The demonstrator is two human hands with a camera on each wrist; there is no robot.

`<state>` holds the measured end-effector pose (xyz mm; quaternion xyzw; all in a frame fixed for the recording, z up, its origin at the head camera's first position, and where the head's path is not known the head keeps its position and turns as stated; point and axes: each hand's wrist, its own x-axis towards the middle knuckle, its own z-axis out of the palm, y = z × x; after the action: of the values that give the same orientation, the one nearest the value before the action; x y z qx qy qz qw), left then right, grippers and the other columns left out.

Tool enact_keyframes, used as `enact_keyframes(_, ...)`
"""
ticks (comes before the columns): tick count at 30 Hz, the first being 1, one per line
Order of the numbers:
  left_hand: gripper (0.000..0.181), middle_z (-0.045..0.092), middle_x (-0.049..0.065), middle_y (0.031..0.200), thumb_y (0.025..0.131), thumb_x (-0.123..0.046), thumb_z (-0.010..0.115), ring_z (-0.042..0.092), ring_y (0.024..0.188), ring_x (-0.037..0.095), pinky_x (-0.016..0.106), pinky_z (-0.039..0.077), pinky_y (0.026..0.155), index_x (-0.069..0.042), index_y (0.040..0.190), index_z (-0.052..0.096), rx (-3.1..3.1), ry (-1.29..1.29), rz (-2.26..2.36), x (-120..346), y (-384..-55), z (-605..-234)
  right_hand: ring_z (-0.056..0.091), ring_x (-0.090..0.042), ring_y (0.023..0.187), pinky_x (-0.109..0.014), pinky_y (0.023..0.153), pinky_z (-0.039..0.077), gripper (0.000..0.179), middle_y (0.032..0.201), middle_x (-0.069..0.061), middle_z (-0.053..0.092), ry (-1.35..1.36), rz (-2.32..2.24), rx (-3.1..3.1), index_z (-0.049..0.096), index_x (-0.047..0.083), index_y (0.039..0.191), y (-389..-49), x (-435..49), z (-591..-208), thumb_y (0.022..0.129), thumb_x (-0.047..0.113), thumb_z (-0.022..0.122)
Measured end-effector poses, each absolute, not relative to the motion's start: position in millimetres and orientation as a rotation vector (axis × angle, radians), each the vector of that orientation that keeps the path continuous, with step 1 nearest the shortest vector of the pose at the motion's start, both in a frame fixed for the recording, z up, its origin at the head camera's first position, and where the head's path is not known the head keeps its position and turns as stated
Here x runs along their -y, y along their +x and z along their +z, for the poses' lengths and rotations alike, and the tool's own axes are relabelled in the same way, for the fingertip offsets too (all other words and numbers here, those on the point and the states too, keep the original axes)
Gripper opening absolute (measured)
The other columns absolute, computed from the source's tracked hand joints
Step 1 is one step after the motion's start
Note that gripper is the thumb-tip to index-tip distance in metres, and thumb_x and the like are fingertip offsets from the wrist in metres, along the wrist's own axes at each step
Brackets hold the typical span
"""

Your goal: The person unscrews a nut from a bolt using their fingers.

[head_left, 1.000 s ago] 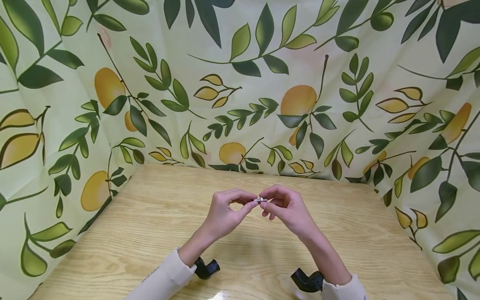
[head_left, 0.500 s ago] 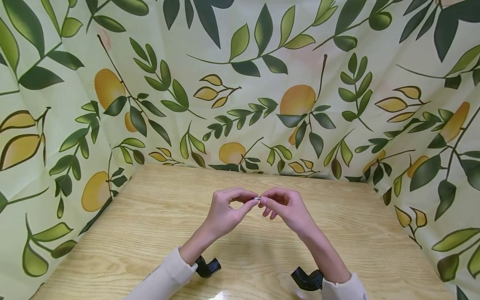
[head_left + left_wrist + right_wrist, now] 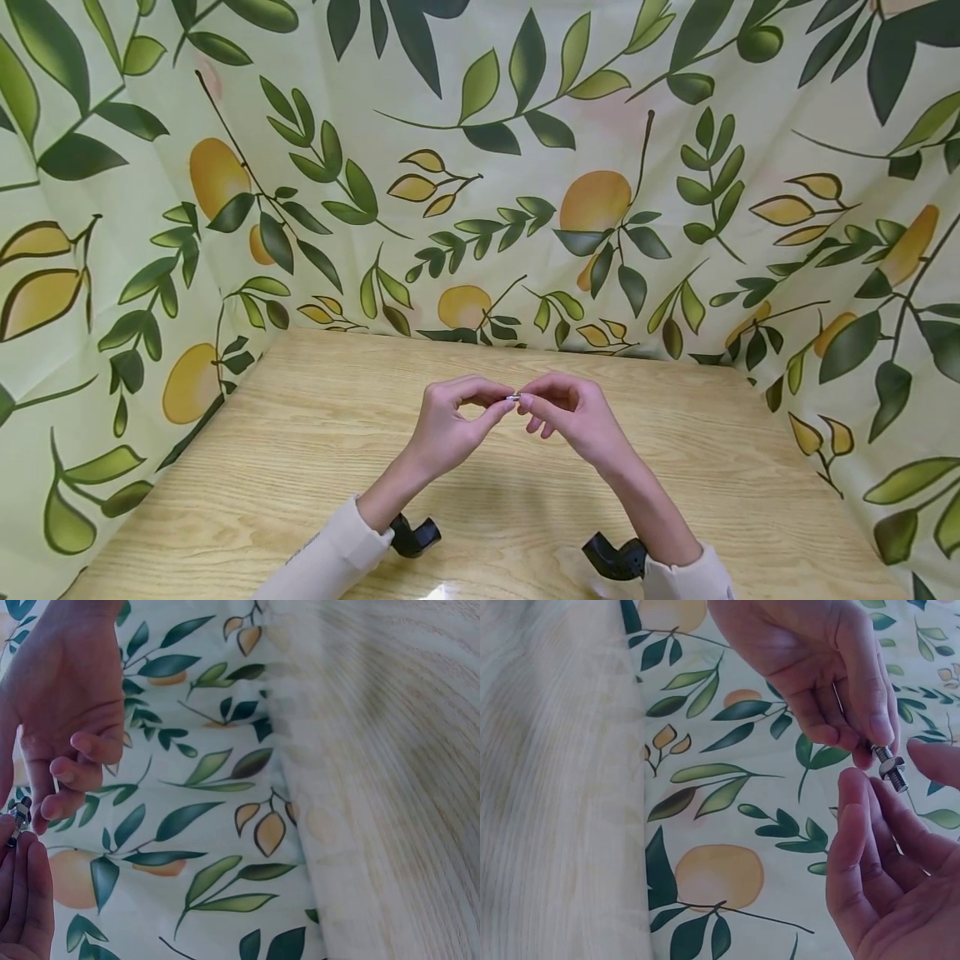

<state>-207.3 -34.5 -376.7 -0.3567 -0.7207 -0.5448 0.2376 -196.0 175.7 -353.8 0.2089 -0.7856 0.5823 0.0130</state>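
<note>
A small silver bolt [image 3: 901, 784] with a hex nut [image 3: 891, 766] around its thread is held up between both hands, above the table. My left hand [image 3: 452, 427] pinches one end of the bolt between thumb and fingertips, which hide that end. From the other side, my right hand [image 3: 576, 417] has its thumb and index fingertips at the nut, partly covering it in the head view. Its other fingers are bent beneath. In the left wrist view the bolt [image 3: 20, 814] appears at the left edge, between the fingertips of both hands.
The hands are over a light wood-grain table [image 3: 337, 383]. Cloth [image 3: 480, 250] printed with leaves and orange fruit hangs behind it and along both sides. Black wrist devices, one on the left [image 3: 415, 537] and one on the right [image 3: 615, 558], stick out near the cuffs.
The right fingertips have shifted slightly left along the bolt, and less of it shows in the head view now than a second ago. The left hand has stayed almost still.
</note>
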Motion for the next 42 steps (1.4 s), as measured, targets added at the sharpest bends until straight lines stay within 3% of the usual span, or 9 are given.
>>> enact_keyframes(5, 0.007, 0.08, 0.001, 0.092, 0.09, -0.009, 0.08, 0.076, 0.082, 0.01, 0.025, 0.063, 0.074, -0.009, 0.098, 0.081, 1.981, -0.973, -1.497, 33.3, -207.4, -376.0, 0.072, -0.015, 0.071, -0.031, 0.062, 0.061, 0.019, 0.098, -0.021, 0.073, 0.675, 1.812, 2.462, 0.071, -0.004, 0.108, -196.0, -176.9, -354.0, 0.1, 0.013, 0.067)
enact_keyframes(12, 0.007, 0.081, 0.003, 0.093, 0.091, -0.009, 0.08, 0.076, 0.082, 0.01, 0.026, 0.064, 0.075, -0.009, 0.097, 0.081, 1.969, -0.987, -1.497, 33.2, -206.7, -375.0, 0.073, -0.024, 0.072, -0.03, 0.063, 0.061, 0.021, 0.101, -0.02, 0.073, 0.664, 1.838, 2.453, 0.07, -0.003, 0.111, -192.9, -175.4, -350.2, 0.096, 0.011, 0.073)
enact_keyframes(14, 0.007, 0.081, 0.003, 0.093, 0.091, -0.009, 0.079, 0.076, 0.082, 0.01, 0.026, 0.063, 0.075, -0.009, 0.098, 0.081, 1.964, -0.994, -1.491, 33.3, -206.3, -375.2, 0.073, -0.02, 0.071, -0.029, 0.063, 0.061, 0.022, 0.101, -0.02, 0.073, 0.666, 1.842, 2.454, 0.07, -0.003, 0.112, -192.7, -175.2, -351.1, 0.096, 0.012, 0.073)
enact_keyframes(21, 0.006, 0.081, 0.003, 0.092, 0.092, -0.01, 0.079, 0.076, 0.083, 0.01, 0.025, 0.063, 0.074, -0.009, 0.097, 0.08, 1.962, -1.001, -1.472, 32.9, -205.8, -375.1, 0.072, -0.015, 0.071, -0.031, 0.062, 0.062, 0.018, 0.098, -0.017, 0.073, 0.701, 1.831, 2.425, 0.07, -0.003, 0.111, -194.4, -175.2, -353.2, 0.101, 0.011, 0.065)
enact_keyframes(29, 0.008, 0.081, 0.004, 0.094, 0.091, -0.009, 0.079, 0.075, 0.082, 0.009, 0.026, 0.063, 0.075, -0.008, 0.099, 0.08, 1.972, -0.998, -1.47, 33.1, -205.3, -373.0, 0.073, -0.015, 0.07, -0.03, 0.061, 0.061, 0.021, 0.094, -0.002, 0.074, 0.725, 1.86, 2.365, 0.068, -0.005, 0.112, -192.9, -175.8, -350.9, 0.095, 0.005, 0.073)
enact_keyframes(38, 0.007, 0.08, 0.003, 0.092, 0.092, -0.01, 0.079, 0.076, 0.082, 0.01, 0.025, 0.063, 0.074, -0.008, 0.098, 0.08, 1.97, -1.001, -1.46, 32.8, -204.5, -372.5, 0.073, -0.015, 0.07, -0.031, 0.061, 0.061, 0.018, 0.099, -0.007, 0.074, 0.719, 1.876, 2.373, 0.069, -0.003, 0.113, -192.3, -176.2, -350.4, 0.099, 0.008, 0.067)
enact_keyframes(42, 0.007, 0.081, 0.003, 0.093, 0.091, -0.01, 0.079, 0.076, 0.082, 0.01, 0.025, 0.063, 0.074, -0.009, 0.098, 0.081, 1.97, -0.993, -1.46, 33.1, -204.3, -372.5, 0.073, -0.014, 0.071, -0.031, 0.061, 0.061, 0.018, 0.097, -0.002, 0.074, 0.731, 1.894, 2.352, 0.069, -0.003, 0.112, -191.9, -175.7, -349.7, 0.098, 0.007, 0.069)
